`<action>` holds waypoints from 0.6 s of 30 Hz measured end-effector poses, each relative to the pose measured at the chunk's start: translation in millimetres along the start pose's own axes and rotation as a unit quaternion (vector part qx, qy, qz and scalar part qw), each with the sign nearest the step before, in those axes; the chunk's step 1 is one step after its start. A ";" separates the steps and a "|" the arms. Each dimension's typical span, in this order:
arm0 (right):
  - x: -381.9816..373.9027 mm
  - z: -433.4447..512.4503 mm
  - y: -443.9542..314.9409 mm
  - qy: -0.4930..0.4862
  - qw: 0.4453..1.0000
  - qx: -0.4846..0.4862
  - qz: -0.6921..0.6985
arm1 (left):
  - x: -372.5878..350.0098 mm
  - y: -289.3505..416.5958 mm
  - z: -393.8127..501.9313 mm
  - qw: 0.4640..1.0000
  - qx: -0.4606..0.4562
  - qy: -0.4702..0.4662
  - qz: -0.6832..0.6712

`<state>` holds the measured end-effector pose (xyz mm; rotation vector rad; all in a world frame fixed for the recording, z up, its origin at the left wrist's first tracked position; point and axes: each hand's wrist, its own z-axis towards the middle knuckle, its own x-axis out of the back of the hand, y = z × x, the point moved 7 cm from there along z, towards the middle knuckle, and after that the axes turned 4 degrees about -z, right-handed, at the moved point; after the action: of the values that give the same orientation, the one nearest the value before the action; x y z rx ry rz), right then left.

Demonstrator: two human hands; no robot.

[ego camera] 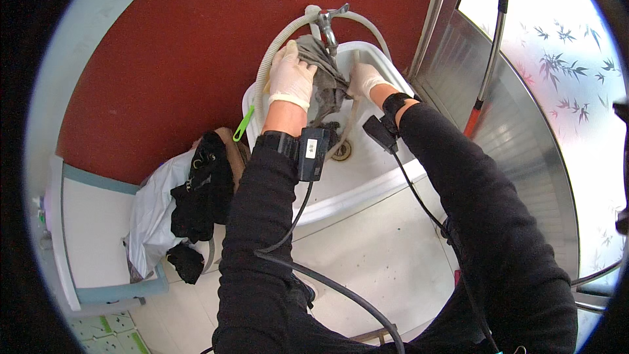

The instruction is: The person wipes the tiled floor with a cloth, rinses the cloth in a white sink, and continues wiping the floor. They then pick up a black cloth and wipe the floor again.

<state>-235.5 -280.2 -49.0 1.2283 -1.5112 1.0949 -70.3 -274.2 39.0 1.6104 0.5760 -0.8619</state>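
Note:
A wet grey cloth [324, 66] hangs over the white sink [363, 184], just below the metal tap [326, 27]. My left hand [291, 76], in a pale thin glove, grips its left side near the sink's back rim. On the cloth's lower right edge, my right hand [364, 80] is closed, gloved the same way. The cloth's lower end trails into the basin. A darker piece of material lies below it, partly behind the device on my left wrist. Beside that, a pale hose runs down to the drain [341, 150].
A ribbed hose [269, 59] curves around the sink's left side, near a green handle [243, 124]. Black clothing [204, 191] and a white plastic bag [159, 206] are heaped at left. A metal pole [491, 59] stands before the door at right. Cables hang from both wrists.

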 end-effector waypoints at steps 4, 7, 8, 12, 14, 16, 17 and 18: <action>-7.1 -2.4 22.4 0.021 0.998 -0.057 0.019 | -6.1 7.8 5.4 0.998 -0.044 -0.031 -0.023; -12.7 -2.3 14.5 -0.042 0.998 0.002 -0.043 | -10.6 2.8 10.1 0.999 -0.009 -0.034 -0.032; -10.8 -1.8 11.9 -0.050 0.998 0.002 0.040 | -11.0 0.6 10.9 0.999 0.002 -0.026 -0.035; 0.3 0.1 2.6 -0.027 0.952 -0.001 0.306 | -12.7 -4.7 7.8 0.998 0.022 -0.026 -0.060; 2.7 1.4 -1.6 -0.024 0.913 0.014 0.407 | -13.3 -3.2 6.5 0.998 0.016 -0.043 -0.041; 4.0 2.9 -3.7 -0.029 0.912 0.019 0.408 | -10.1 -0.7 8.0 0.999 0.013 -0.048 -0.023; 4.1 3.4 -2.8 -0.032 0.899 0.002 0.436 | -6.2 0.7 9.2 0.999 0.013 -0.046 -0.017; 4.9 2.7 2.9 -0.020 0.890 -0.042 0.454 | -2.2 1.9 11.7 0.999 0.011 -0.045 -0.007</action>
<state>-239.2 -283.5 -45.2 0.4319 -2.2177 1.5524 -72.8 -285.8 41.1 1.5809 0.5161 -0.9483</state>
